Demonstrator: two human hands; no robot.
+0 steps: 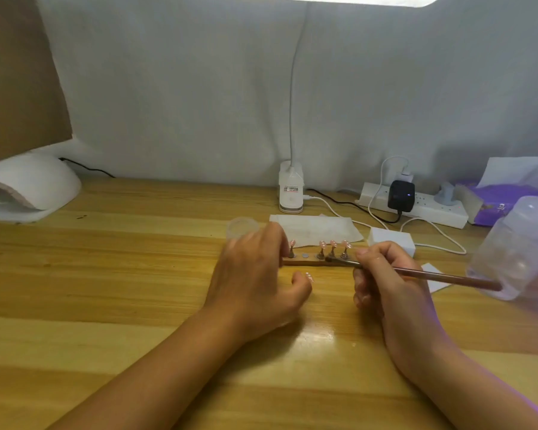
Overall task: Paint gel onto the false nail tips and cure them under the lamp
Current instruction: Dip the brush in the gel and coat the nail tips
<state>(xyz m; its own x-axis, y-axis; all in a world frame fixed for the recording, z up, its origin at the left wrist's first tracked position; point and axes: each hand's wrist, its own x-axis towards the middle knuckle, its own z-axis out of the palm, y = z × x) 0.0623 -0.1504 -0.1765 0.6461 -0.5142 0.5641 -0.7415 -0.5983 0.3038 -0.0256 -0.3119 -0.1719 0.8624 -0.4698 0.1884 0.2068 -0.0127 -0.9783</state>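
Observation:
A narrow wooden holder strip [308,262] lies on the desk with several pink nail tips [333,244] standing on small stands; one round metal pad [305,256] on it is bare. My left hand [255,274] pinches a single pink nail tip [309,277] between thumb and fingers just in front of the strip. My right hand [382,274] grips a brown brush [432,276], its dark bristle end at the strip's right part. The white curing lamp [28,187] sits at the far left of the desk.
A small clear cup [242,228] stands behind my left hand, a white tissue [316,229] and white block [392,238] behind the strip. A clip desk lamp base [290,193], power strip [416,206], purple tissue pack [503,206] and clear plastic jar [516,246] stand at the right.

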